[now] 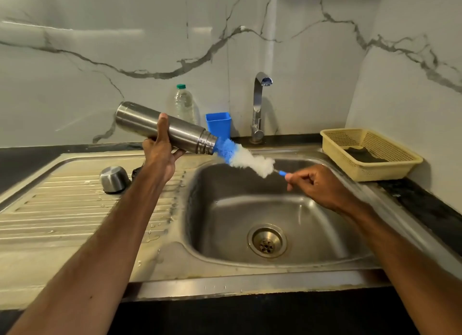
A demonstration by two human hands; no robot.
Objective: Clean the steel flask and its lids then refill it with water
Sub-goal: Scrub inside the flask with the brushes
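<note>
left hand (160,152) grips the stiff, likely slippery flask (138,121) mid-body, mouth toward four o'clock; right hand (320,184) pinches the soft brush (240,157).

Item count:
- Steel flask (150,124): 1.
- Bottle brush (247,159): 1.
- Steel lid (113,179), toward the left edge of the counter (430,204): 1.
- Plastic bottle (184,104): 1, at the counter's back edge.
- Blue cup (218,124): 1, at the counter's back edge.
- Tap (258,104): 1.
- Sink (312,209): 1, with 1 drain (266,240).
- Yellow basket (400,164), at the back right corner: 1, containing 1 dark pad (362,154).
- Hands: 2, left hand (160,152) and right hand (317,184).
</note>
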